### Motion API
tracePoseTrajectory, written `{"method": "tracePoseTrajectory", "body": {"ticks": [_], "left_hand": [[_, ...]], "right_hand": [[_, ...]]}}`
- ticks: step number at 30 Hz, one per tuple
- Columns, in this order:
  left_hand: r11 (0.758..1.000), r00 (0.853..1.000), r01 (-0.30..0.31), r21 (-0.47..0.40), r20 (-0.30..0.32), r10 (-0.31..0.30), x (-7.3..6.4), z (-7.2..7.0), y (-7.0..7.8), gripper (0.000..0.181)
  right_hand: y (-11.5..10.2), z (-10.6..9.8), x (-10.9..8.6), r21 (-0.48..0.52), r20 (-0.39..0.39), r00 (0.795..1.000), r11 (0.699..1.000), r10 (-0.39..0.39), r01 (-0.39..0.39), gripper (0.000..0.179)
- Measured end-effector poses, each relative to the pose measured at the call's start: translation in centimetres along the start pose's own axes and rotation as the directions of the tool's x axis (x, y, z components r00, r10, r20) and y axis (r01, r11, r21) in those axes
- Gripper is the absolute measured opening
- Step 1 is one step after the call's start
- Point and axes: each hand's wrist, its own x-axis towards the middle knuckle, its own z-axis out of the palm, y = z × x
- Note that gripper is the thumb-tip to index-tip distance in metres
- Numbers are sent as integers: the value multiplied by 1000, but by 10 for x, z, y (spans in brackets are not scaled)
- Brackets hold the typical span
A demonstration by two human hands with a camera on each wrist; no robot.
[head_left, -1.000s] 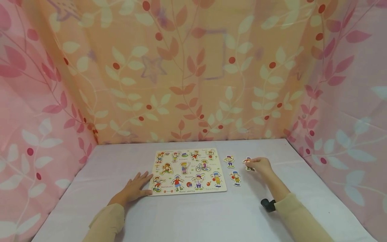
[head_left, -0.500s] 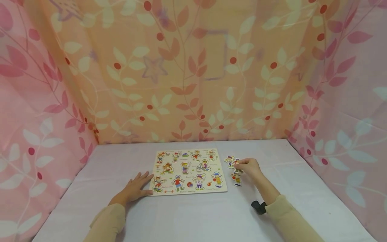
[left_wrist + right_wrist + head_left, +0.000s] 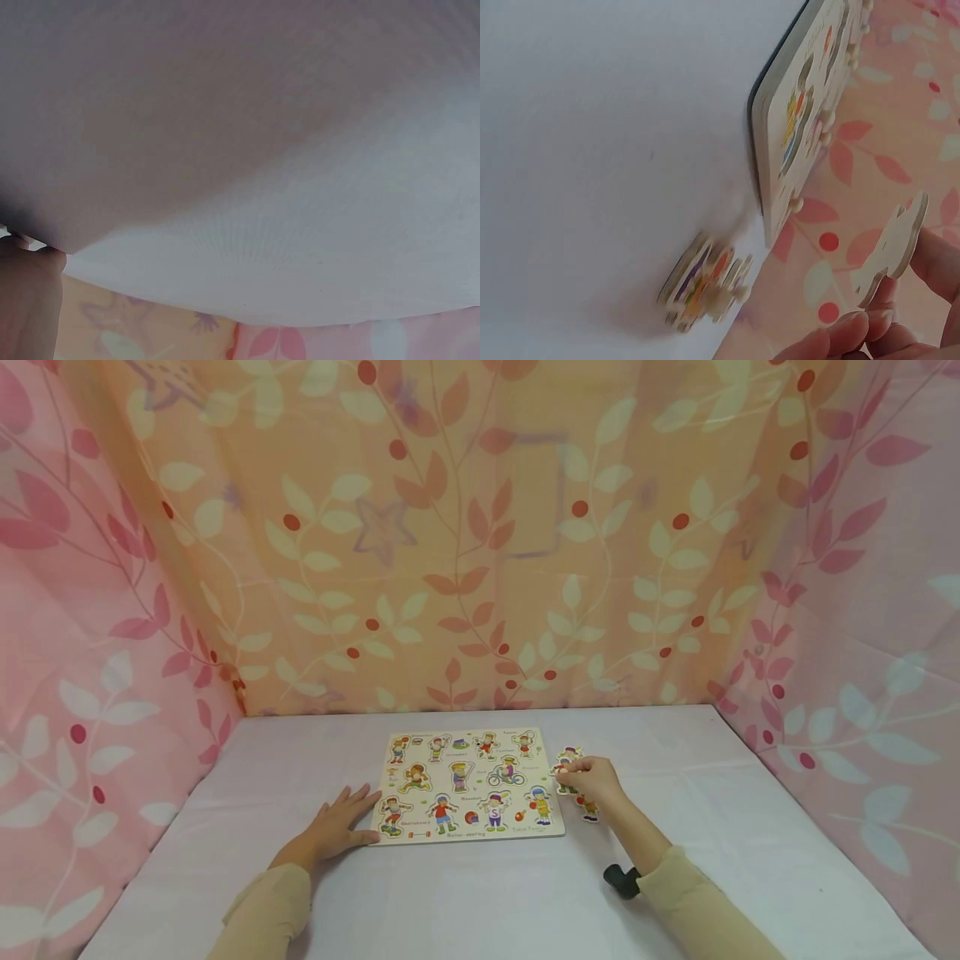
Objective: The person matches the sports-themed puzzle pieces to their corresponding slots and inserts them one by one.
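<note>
A wooden peg puzzle board (image 3: 450, 837) with pictures of children at sports lies on the table. My left hand (image 3: 339, 822) rests at its left edge with fingers spread; in the left wrist view only part of that hand (image 3: 30, 300) shows. My right hand (image 3: 596, 781) pinches a puzzle piece (image 3: 564, 777) just right of the board. In the right wrist view this piece (image 3: 892, 251) is raised and tilted, its plain side showing. Another puzzle piece (image 3: 572, 752) shows partly behind the held one. A blue-capped puzzle piece (image 3: 590, 811) lies nearer, partly covered by my right hand.
A white cloth covers the table (image 3: 450, 902). Flowered curtains (image 3: 480, 568) hang at the back and both sides. A small black device (image 3: 621, 881) sits at my right wrist. Wooden knobs (image 3: 826, 120) stand up from the board.
My right hand has carried the pinched piece leftward, from the right of the loose pieces to near the board's right edge. My left hand has stayed in place.
</note>
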Motion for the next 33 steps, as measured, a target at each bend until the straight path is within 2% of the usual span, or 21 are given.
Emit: {"method": "tracePoseTrajectory", "body": {"ticks": [11,16,22,27,33], "left_hand": [[1000,1000,3,-9,3,-3,-1,-1,2,83],[1000,1000,9,-4,5,-8,-1,-1,3,83],[1000,1000,10,-12,3,-10,-1,-1,3,82],[1000,1000,5,-3,-1,-5,0,0,1,82],[1000,1000,3,4,-2,-3,1,1,-1,84]], "right_hand": [[-13,29,-11,93,67,998,996,-21,15,14],[-12,42,-13,122,68,997,992,-24,15,14],[-9,57,-15,125,87,995,992,-45,34,15],[-8,70,-18,89,112,990,993,-82,72,16],[-9,86,-20,69,164,974,987,-157,148,14]]}}
